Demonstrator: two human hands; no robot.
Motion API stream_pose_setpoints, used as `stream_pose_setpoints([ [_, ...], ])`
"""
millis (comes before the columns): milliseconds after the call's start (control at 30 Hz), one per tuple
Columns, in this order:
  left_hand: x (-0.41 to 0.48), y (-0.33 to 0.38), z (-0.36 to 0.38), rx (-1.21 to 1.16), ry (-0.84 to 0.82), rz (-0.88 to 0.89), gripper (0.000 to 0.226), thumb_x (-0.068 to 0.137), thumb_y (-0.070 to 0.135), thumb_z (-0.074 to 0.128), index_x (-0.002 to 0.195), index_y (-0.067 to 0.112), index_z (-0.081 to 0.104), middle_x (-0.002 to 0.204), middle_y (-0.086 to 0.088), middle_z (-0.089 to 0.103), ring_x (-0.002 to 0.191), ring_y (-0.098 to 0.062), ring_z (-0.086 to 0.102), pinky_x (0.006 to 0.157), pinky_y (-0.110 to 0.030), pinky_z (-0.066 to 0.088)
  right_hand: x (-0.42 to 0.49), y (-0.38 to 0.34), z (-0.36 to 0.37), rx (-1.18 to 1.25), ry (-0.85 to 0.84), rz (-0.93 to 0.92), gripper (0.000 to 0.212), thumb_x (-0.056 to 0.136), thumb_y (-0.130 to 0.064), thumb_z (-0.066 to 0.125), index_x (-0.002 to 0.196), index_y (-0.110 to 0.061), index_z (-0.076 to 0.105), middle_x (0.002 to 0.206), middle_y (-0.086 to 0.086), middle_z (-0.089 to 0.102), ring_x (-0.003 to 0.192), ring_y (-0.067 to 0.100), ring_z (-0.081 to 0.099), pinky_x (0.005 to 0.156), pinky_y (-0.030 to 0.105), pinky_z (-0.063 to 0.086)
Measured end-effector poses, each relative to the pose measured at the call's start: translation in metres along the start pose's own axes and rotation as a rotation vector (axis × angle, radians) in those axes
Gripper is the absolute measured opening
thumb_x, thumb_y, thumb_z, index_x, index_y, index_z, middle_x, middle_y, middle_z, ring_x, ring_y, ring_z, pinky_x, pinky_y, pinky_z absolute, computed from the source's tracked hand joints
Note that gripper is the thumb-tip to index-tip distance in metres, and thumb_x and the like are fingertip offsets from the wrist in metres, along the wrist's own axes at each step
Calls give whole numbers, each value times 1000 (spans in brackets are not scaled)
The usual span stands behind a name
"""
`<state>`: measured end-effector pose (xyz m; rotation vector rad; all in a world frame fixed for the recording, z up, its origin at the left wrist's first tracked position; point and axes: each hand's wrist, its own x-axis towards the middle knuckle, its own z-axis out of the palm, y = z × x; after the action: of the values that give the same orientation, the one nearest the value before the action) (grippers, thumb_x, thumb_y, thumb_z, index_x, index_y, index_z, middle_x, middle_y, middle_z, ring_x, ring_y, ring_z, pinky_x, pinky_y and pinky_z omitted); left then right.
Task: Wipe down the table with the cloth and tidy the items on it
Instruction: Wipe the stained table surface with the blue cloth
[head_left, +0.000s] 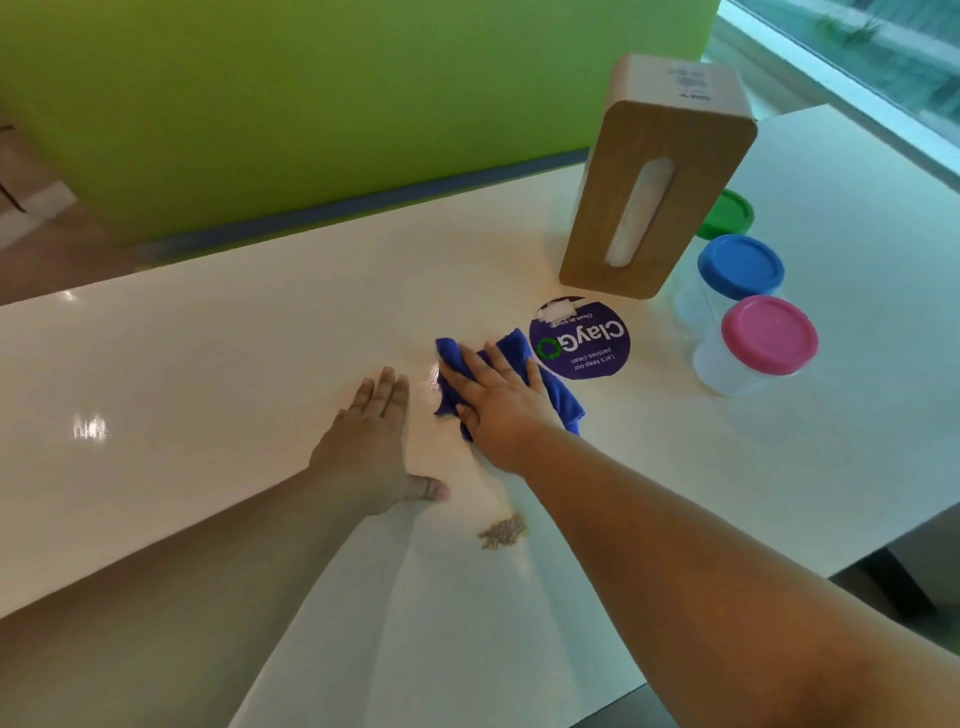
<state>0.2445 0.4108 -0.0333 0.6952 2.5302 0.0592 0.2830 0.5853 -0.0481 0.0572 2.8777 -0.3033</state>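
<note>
A blue cloth (558, 395) lies on the white table (234, 353) near its middle. My right hand (496, 400) presses flat on top of the cloth, fingers spread. My left hand (371, 447) rests flat on the bare table just left of the cloth, holding nothing. A small pile of brownish crumbs (503, 531) sits on the table between my forearms, nearer to me than the cloth. A wooden tissue box (657, 182) stands upright at the back right. Beside it stand three clear jars with a pink lid (769, 335), a blue lid (740, 265) and a green lid (730, 210).
A round purple sticker (582, 340) is stuck to the table right of the cloth. A green partition (311, 93) runs along the table's far edge. A window (857, 57) lies at the top right. The table's right edge drops off near a dark leg (893, 577).
</note>
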Motion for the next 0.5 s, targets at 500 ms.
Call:
stream_pose_setpoints([
  [500, -5, -13, -1, 30, 21, 138, 128, 65, 79, 53, 147, 10, -16, 155, -8, -24, 145, -23, -18, 120, -40, 3, -163, 34, 37, 99, 70, 247, 55, 90, -49, 5, 144, -51, 5, 152, -27, -5, 144, 5, -15, 115, 38, -15],
])
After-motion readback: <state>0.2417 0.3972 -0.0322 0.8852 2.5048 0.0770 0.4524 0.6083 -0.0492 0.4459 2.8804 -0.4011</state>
